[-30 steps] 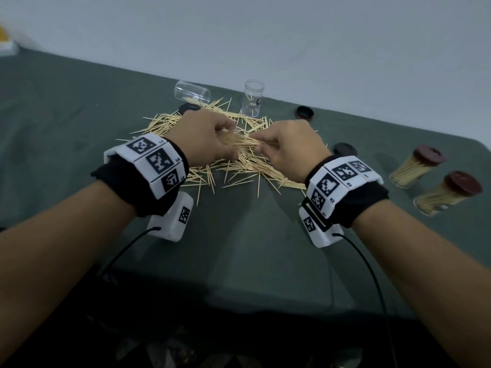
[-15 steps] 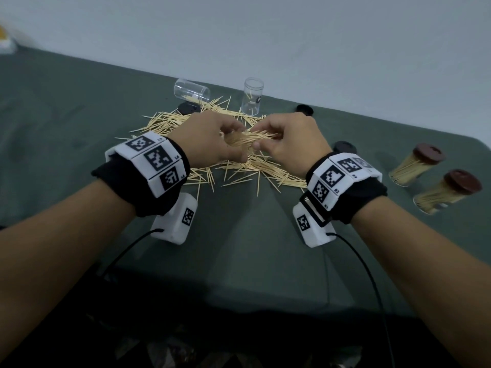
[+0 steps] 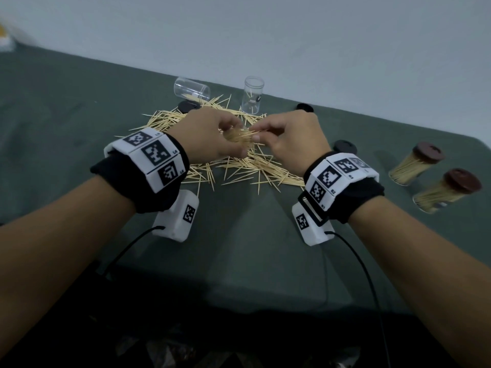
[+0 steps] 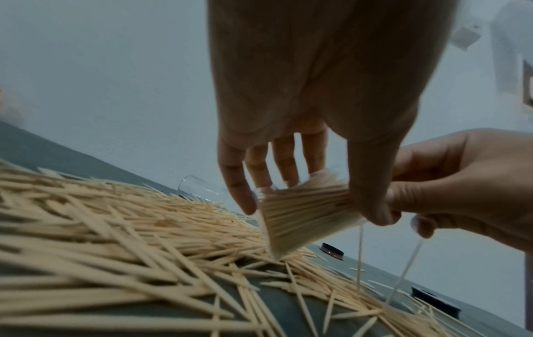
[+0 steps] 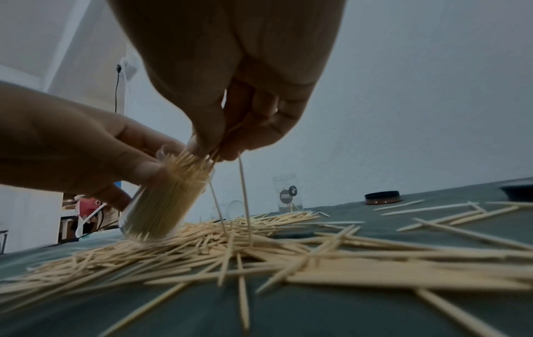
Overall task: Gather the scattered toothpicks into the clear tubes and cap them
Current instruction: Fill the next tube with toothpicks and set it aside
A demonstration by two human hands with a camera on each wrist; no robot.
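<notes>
My left hand (image 3: 210, 136) grips a clear tube (image 3: 239, 136) packed with toothpicks and holds it tilted just above the scattered pile (image 3: 247, 168). In the left wrist view the thumb and fingers (image 4: 245, 200) wrap the tube (image 4: 303, 214). My right hand (image 3: 289, 139) pinches a few toothpicks at the tube's mouth. In the right wrist view two of these toothpicks (image 5: 245, 205) hang down to the pile beside the tube (image 5: 161, 205). An empty tube (image 3: 191, 88) lies on its side at the back. Another tube (image 3: 252, 95) stands upright, nearly empty.
Three dark caps lie loose on the green cloth: one (image 3: 188, 106) by the lying tube, one (image 3: 305, 107) behind my right hand, one (image 3: 345, 146) to its right. Two filled, capped tubes (image 3: 414, 163) (image 3: 446, 192) lie at the far right. A wall runs behind the table.
Both hands have risen slightly off the pile with the tube. My right hand's pinch of toothpicks has come to the tube's mouth.
</notes>
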